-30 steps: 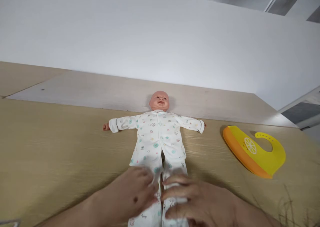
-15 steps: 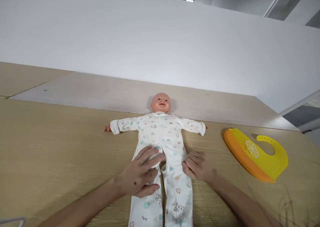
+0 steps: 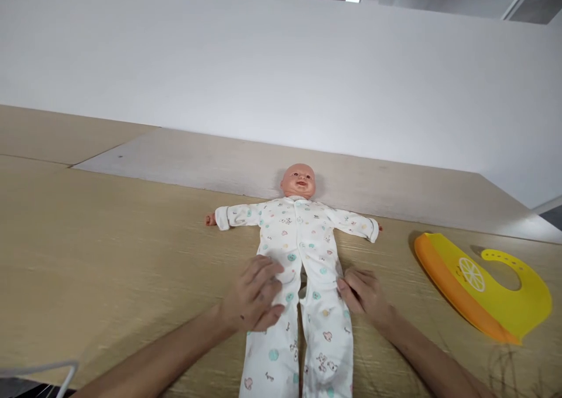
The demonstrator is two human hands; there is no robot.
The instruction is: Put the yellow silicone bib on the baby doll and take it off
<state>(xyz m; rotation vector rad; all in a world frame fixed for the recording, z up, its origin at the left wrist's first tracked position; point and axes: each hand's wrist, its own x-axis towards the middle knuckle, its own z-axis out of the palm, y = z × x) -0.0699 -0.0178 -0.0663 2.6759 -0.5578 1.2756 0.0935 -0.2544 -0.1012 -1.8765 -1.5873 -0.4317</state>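
A baby doll (image 3: 298,178) lies on its back, arms spread wide, dressed in a white patterned romper (image 3: 298,231). The romper is parted in a gap at the crotch, and its legs run out of the bottom of the view. My left hand (image 3: 254,295) hovers over the romper's left-side leg, fingers loosely bent and thumb apart, with nothing visible in it. At the opposite hip, my right hand (image 3: 366,295) has its fingers closed at the romper's side edge, seemingly pinching the cloth. The fingertips there are partly hidden.
To the right lies a yellow bib (image 3: 496,298) with an orange pocket and a fruit-slice print. A white partition (image 3: 281,76) stands behind the wooden table (image 3: 132,240). At the lower left corner a thin white bar (image 3: 44,366) shows.
The view has shifted left, so everything sits further right. My left hand has drawn back from the crotch gap toward the left, its fingers more bent. My right hand stays at the hip.
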